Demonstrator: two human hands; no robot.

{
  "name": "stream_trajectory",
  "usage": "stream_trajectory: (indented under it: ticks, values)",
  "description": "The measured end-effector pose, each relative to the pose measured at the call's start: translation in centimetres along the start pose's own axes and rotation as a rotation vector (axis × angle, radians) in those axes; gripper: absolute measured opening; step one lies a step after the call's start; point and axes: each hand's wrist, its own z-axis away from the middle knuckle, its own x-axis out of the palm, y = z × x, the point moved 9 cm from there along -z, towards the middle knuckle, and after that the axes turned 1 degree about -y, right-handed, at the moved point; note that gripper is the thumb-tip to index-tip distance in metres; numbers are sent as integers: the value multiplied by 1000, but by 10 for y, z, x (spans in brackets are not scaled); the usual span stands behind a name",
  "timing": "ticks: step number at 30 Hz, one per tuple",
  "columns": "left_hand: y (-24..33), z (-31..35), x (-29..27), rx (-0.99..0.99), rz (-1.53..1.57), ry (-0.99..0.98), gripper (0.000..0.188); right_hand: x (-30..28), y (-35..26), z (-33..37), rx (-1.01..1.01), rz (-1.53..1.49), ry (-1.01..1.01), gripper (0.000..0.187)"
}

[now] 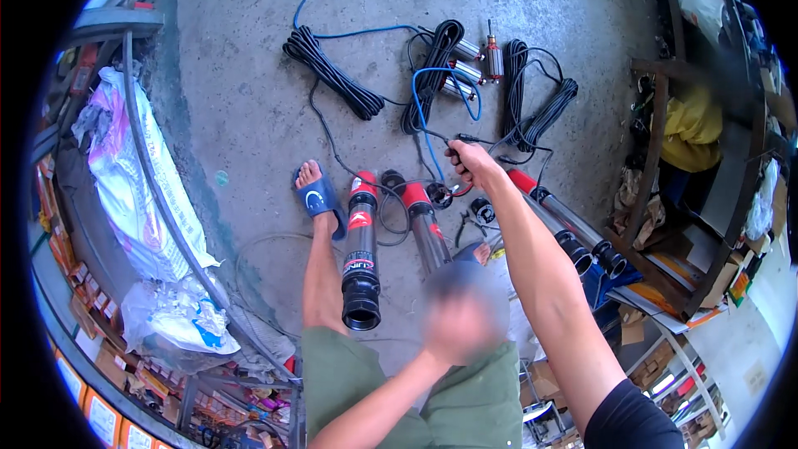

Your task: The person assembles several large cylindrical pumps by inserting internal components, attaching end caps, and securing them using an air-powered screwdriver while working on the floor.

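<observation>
My right hand (475,165) reaches forward with its fingers closed on a thin black cable (450,143), between the cable coils and the tubular pumps. My left hand (455,328) is over my lap and blurred, so its fingers cannot be made out. A dark rounded shape (465,278), also blurred, lies against it. Partly behind that shape, a grey tubular pump with a red end (424,229) lies between my feet. Another red-ended tubular pump (361,237) rests to its left, its black open end toward me. A blue cable (426,137) loops down beside my right hand.
Black cable coils (337,75) and several metal motor rotors (495,58) lie farther out on the concrete floor (241,58). More pumps (573,220) lie at right beside a cluttered shelf (665,158). White sacks (145,183) line the left. Pliers (462,229) are near my right foot.
</observation>
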Motion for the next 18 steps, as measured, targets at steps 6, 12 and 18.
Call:
stream_trajectory:
  ticks: [6,12,18]
  values:
    - [-11,-29,-26,-94,-11,-9,25,-18,-9,-1,-134,336,233,54]
    - [-14,-25,-16,-102,-6,-63,31,-21,-23,0,-347,466,354,49]
    - [-8,-27,-15,-60,-82,-105,28,-29,-35,18,-272,583,549,63]
